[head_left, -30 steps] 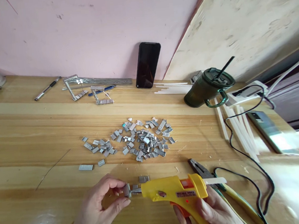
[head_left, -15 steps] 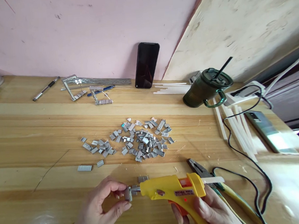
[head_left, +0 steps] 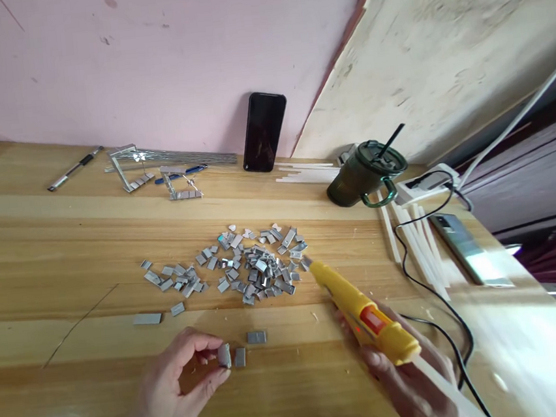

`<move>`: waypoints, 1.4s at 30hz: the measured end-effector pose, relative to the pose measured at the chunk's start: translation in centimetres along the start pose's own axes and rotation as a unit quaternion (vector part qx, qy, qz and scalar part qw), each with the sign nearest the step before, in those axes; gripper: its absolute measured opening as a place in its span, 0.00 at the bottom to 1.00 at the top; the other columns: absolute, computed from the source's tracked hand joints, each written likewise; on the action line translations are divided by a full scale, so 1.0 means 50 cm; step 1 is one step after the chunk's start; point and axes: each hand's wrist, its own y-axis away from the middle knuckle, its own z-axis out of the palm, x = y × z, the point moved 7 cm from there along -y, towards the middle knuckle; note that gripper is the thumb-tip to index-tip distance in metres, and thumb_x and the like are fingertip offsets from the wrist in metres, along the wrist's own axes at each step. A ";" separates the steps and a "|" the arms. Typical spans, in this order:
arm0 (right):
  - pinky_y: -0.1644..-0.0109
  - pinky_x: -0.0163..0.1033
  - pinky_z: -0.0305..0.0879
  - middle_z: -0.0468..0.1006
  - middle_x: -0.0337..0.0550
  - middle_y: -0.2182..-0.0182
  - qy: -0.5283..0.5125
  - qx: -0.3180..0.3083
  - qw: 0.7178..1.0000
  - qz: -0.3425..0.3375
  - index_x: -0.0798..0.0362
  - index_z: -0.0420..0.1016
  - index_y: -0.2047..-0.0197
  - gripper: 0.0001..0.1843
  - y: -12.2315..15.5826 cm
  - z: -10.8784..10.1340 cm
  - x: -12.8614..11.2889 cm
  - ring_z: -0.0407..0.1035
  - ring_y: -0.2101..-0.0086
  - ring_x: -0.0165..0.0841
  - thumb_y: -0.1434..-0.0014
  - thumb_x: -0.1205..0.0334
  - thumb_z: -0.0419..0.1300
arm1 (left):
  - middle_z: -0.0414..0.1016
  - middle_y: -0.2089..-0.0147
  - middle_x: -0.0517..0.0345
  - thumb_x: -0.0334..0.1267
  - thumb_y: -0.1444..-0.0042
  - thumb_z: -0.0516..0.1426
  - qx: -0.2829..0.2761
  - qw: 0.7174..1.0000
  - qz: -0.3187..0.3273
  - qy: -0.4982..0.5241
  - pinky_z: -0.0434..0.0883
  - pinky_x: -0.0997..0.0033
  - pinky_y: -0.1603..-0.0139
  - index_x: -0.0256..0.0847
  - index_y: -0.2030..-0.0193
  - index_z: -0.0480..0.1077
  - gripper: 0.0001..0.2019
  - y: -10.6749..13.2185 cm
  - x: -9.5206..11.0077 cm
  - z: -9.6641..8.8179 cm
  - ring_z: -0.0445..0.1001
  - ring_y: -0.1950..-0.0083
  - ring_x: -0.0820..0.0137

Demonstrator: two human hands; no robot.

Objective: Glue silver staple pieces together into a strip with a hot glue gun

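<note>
Narrowly, left grip (head_left: 164, 382) on gray piece (head_left: 224, 356) (right grip (head_left: 409, 389) seemingly around gun (head_left: 350, 302)).

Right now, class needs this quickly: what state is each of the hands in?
Left hand: closed, pinching a small grey piece between thumb and fingers.
Right hand: closed around the yellow glue gun.
</note>
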 end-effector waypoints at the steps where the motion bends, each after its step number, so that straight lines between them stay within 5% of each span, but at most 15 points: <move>1: 0.59 0.46 0.67 0.78 0.47 0.57 0.053 0.054 0.997 -0.009 0.44 0.70 0.45 0.28 -0.002 -0.019 -0.012 0.71 0.61 0.47 0.45 0.41 0.61 | 0.77 0.73 0.63 0.36 0.52 0.62 0.009 1.000 0.010 -0.002 0.74 0.81 0.69 0.46 0.67 0.76 0.04 -0.001 0.001 -0.002 0.77 0.71 0.72; 5: 0.62 0.47 0.65 0.77 0.46 0.62 0.248 0.185 0.951 -0.010 0.45 0.67 0.50 0.25 -0.017 -0.082 -0.056 0.72 0.65 0.47 0.45 0.39 0.59 | 0.78 0.74 0.65 0.35 0.53 0.62 0.026 0.999 0.035 -0.022 0.74 0.83 0.70 0.47 0.69 0.75 0.04 -0.002 0.004 -0.007 0.78 0.73 0.73; 10: 0.60 0.46 0.66 0.74 0.48 0.61 0.392 0.132 0.898 -0.149 0.49 0.66 0.58 0.16 -0.084 -0.104 -0.061 0.71 0.62 0.46 0.45 0.50 0.59 | 0.78 0.74 0.67 0.38 0.53 0.63 0.029 0.996 0.044 -0.073 0.73 0.82 0.69 0.48 0.69 0.73 0.04 -0.005 0.006 -0.015 0.78 0.73 0.72; 13: 0.61 0.45 0.67 0.72 0.49 0.62 0.444 0.089 0.877 -0.160 0.50 0.66 0.59 0.12 -0.131 -0.096 -0.028 0.71 0.63 0.44 0.45 0.54 0.56 | 0.78 0.73 0.68 0.39 0.52 0.63 0.045 0.994 0.061 -0.085 0.73 0.82 0.69 0.49 0.68 0.73 0.04 -0.007 0.009 -0.023 0.78 0.73 0.72; 22: 0.56 0.47 0.68 0.72 0.51 0.61 0.460 0.080 0.870 -0.155 0.53 0.69 0.59 0.12 -0.207 -0.097 0.027 0.70 0.58 0.46 0.47 0.59 0.56 | 0.77 0.76 0.67 0.39 0.53 0.62 0.069 0.990 0.095 -0.082 0.73 0.83 0.72 0.47 0.70 0.74 0.02 -0.014 0.029 -0.030 0.77 0.75 0.73; 27: 0.57 0.48 0.69 0.73 0.50 0.61 0.458 0.085 0.873 -0.146 0.52 0.71 0.58 0.15 -0.227 -0.118 0.060 0.71 0.59 0.45 0.45 0.53 0.55 | 0.79 0.73 0.64 0.44 0.50 0.62 0.040 0.988 0.088 -0.118 0.75 0.78 0.71 0.47 0.70 0.74 0.05 -0.020 0.027 -0.026 0.78 0.73 0.71; 32: 0.56 0.51 0.69 0.75 0.51 0.59 0.449 0.096 0.874 -0.162 0.51 0.74 0.56 0.20 -0.198 -0.125 0.019 0.72 0.58 0.47 0.43 0.46 0.55 | 0.78 0.71 0.68 0.35 0.51 0.62 0.047 0.976 0.155 -0.145 0.75 0.80 0.68 0.48 0.69 0.73 0.03 -0.019 0.029 -0.029 0.79 0.70 0.73; 36: 0.64 0.45 0.70 0.75 0.46 0.67 0.349 0.123 0.894 -0.251 0.49 0.75 0.62 0.13 -0.089 -0.041 -0.094 0.72 0.67 0.40 0.35 0.52 0.53 | 0.76 0.70 0.67 0.30 0.53 0.61 0.032 0.968 0.179 -0.172 0.74 0.80 0.68 0.47 0.69 0.72 0.07 -0.017 0.028 -0.026 0.78 0.70 0.73; 40: 0.72 0.35 0.67 0.75 0.40 0.74 0.309 -0.105 0.883 -0.337 0.50 0.75 0.66 0.08 0.016 0.167 -0.140 0.71 0.74 0.33 0.36 0.65 0.56 | 0.74 0.69 0.66 0.26 0.53 0.61 -0.004 0.964 0.184 -0.193 0.73 0.78 0.69 0.45 0.67 0.70 0.09 -0.013 0.029 -0.014 0.76 0.69 0.73; 42: 0.73 0.36 0.67 0.75 0.40 0.74 0.307 -0.132 0.876 -0.347 0.52 0.75 0.67 0.05 0.037 0.226 -0.133 0.70 0.75 0.33 0.40 0.68 0.59 | 0.73 0.69 0.66 0.24 0.53 0.61 -0.014 0.960 0.189 -0.208 0.73 0.77 0.68 0.44 0.67 0.70 0.11 -0.010 0.030 -0.009 0.75 0.68 0.72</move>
